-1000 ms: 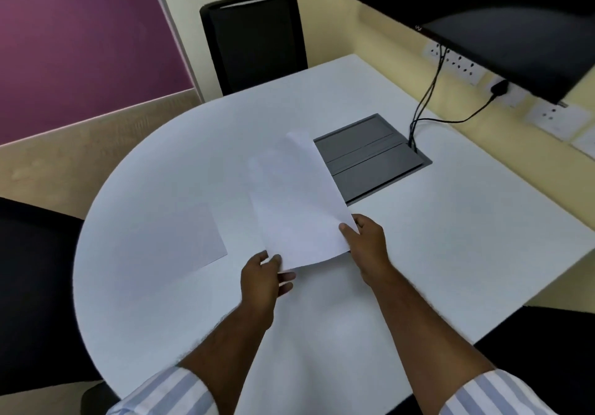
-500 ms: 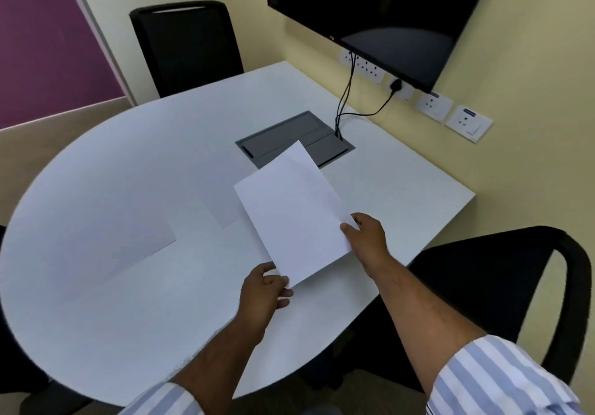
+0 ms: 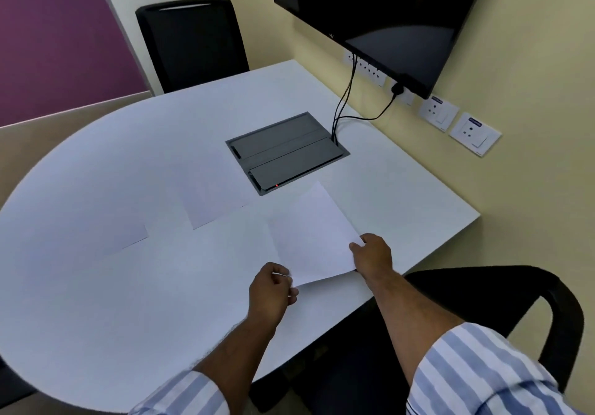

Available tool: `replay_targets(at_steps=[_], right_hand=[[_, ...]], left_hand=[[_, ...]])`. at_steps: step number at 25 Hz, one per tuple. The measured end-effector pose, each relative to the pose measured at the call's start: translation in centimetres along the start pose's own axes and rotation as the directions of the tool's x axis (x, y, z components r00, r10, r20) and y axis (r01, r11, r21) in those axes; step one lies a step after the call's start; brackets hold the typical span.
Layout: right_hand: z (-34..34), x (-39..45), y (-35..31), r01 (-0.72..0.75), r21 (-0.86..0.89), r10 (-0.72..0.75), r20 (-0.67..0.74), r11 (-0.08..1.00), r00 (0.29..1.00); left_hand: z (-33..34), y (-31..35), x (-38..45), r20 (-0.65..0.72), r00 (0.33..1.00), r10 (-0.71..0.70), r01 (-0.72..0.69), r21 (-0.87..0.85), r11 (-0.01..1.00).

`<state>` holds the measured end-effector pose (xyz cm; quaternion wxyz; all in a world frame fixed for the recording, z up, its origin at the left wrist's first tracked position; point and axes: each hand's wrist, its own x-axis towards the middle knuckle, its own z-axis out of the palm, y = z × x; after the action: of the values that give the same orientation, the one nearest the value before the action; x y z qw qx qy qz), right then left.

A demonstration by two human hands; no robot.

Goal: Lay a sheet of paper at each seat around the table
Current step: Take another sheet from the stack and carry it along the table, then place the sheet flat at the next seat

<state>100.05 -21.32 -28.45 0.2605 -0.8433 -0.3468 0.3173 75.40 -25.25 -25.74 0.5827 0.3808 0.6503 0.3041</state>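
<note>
Two hands on one paper sheet [image 3: 314, 237] | left hand [image 3: 272, 290] and right hand [image 3: 373, 255] pinch near corners | light, floppy, slides easily on worktop [image 3: 128, 302]

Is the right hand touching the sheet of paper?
Touching. The head view shows the right hand pinching the sheet of paper at its right corner.

L hand [image 3: 272, 289] pinching, R hand [image 3: 373, 255] gripping (both arms extended).

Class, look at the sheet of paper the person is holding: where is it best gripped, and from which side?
Grip the sheet of paper at its two near corners, from the person's side. It is thin and floppy; the left hand and right hand pinch there, keeping it spread.
</note>
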Motion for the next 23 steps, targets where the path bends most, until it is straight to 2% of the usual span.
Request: replay_targets(at_steps=[7,12,16,23], right_hand=[[-1.9,6.6,2.7,0.021,-0.197,0.000,0.107,0.980,0.994],[-1.5,8.5,4.2,-0.010,-0.219,0.039,0.128,0.976,0.991],[0.0,7.8,4.9,-0.032,-0.155,0.057,0.161,0.987,0.985],[0.8,6.6,5.8,-0.043,-0.158,0.066,0.142,0.987,0.988]], left_hand=[[7.6,-1.7,1.4,-0.060,0.996,-0.063,0.067,0.082,0.994],[9.5,-4.2,2.7,-0.041,0.987,-0.158,0.163,0.177,0.971],[9.7,-6.0,3.5,-0.020,0.971,-0.237,0.233,0.272,0.933],[7.9,-6.0,4.6,0.054,0.987,-0.153,0.101,0.536,0.838]])
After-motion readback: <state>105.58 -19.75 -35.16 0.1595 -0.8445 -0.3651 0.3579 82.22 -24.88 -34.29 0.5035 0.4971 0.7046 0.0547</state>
